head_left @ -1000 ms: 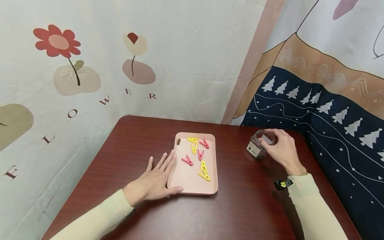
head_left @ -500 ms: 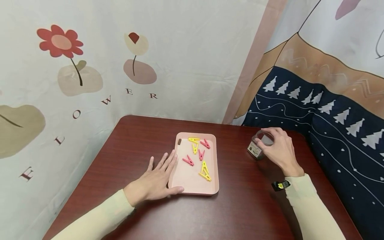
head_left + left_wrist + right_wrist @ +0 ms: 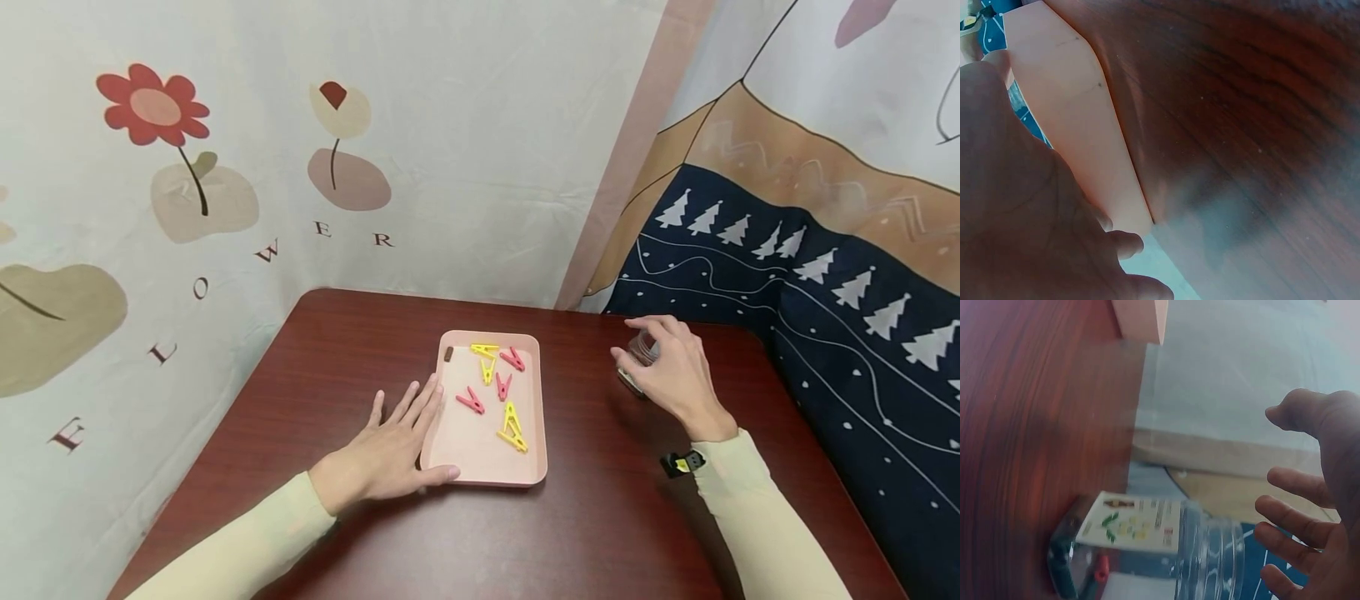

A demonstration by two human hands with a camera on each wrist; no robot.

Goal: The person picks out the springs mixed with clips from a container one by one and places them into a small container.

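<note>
My left hand lies with spread, straight fingers against the left side of a pink tray, its thumb on the near edge. On the tray are three red clothespins, one a red clothespin near the middle, and several yellow ones, including a yellow clothespin. Above a clear jar on the right hovers my right hand, thumb and fingers apart and holding nothing. In the right wrist view the labelled jar has no lid on; a red piece and a dark green piece show inside.
A small brown tag sits in the tray's far left corner. The dark red wooden table meets a pale printed cloth behind and a navy tree-patterned cloth on the right.
My right hand has left the jar's rim and shifted left, its fingers spreading. The jar and clothespins stay put, and my left hand keeps its place.
</note>
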